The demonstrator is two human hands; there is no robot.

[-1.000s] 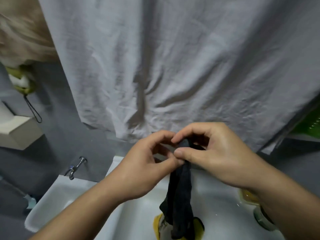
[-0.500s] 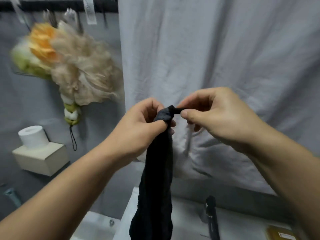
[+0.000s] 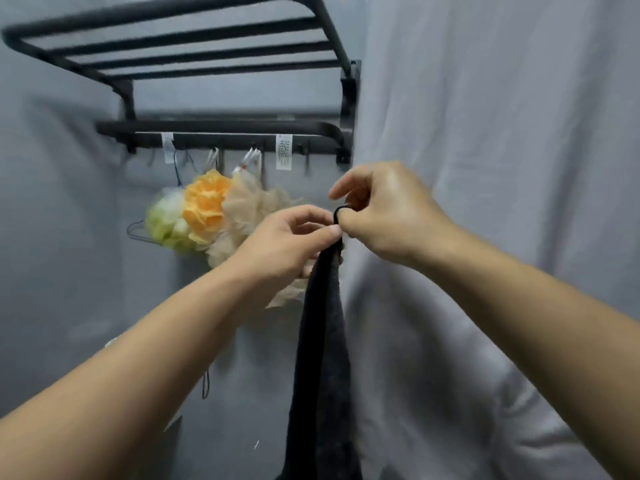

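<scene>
A long black cloth (image 3: 320, 358) hangs straight down from both hands in front of the grey wall. My left hand (image 3: 284, 244) grips its top corner between thumb and curled fingers. Just to the right, my right hand (image 3: 384, 213) pinches a small black loop (image 3: 341, 211) sewn at that same corner. Both hands are held up a little below the row of hooks (image 3: 304, 157) on the black wall rack (image 3: 214, 129).
Bath sponges in green, orange and beige (image 3: 207, 216) hang from the rack's hooks on the left. A large white towel (image 3: 502, 202) drapes down the right side, next to the rack's right bracket. A thin wire hanger (image 3: 136, 233) hangs behind the green sponge.
Both hands have lifted the black cloth from above the sink to just below the rack's hooks. The view has tilted up; the sink has dropped out of sight.
</scene>
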